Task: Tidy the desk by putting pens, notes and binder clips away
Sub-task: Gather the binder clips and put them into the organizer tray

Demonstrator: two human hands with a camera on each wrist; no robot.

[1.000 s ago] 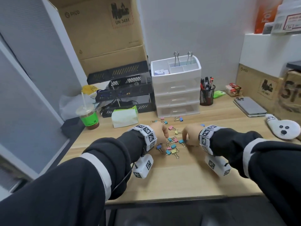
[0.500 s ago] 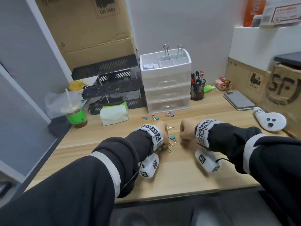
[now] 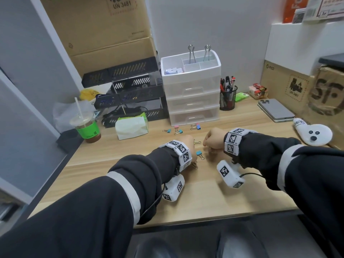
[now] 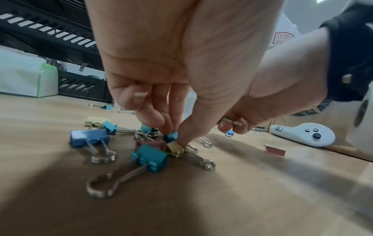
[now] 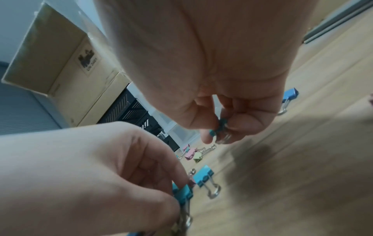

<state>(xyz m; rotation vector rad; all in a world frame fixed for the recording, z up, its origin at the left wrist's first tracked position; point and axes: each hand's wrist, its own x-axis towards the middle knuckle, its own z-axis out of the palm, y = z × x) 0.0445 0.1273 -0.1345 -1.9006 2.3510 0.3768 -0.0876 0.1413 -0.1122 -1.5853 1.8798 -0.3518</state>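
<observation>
The left hand (image 4: 161,67) is reaching down into a little pile of binder clips (image 4: 125,143) on the wooden desk (image 3: 204,198), about midway between its side edges. Its fingertips (image 4: 159,124) and thumb are pinching a small teal clip (image 4: 171,137) in the pile, and the thumb tip is touching a yellow clip (image 4: 175,149) beside it. The clips are shaped like tiny folded tents, painted blue, teal, yellow and dark pink, each with two shiny wire loops sticking out.

The right hand (image 5: 232,79) is hovering just above the desk, close beside the left hand. Its fingers are curling around a small teal binder clip (image 5: 219,127), with the silver loops poking out below.

More clips (image 3: 181,129) are lying scattered farther back, near the foot of the white plastic drawer unit (image 3: 191,88) at the back edge. That unit has see-through drawers and an open tray on top, where two big silver clip handles (image 3: 199,53) are standing up.

A black mesh pen cup (image 3: 227,98) full of pens is standing just right of the drawers. A soft pack of tissues (image 3: 131,127) is lying to the left of them, and a plastic cup with a straw (image 3: 86,126) is sitting by the left edge. A flat grey phone (image 3: 275,110) and a white ghost-shaped thing (image 3: 314,134) are resting by the right edge.
</observation>
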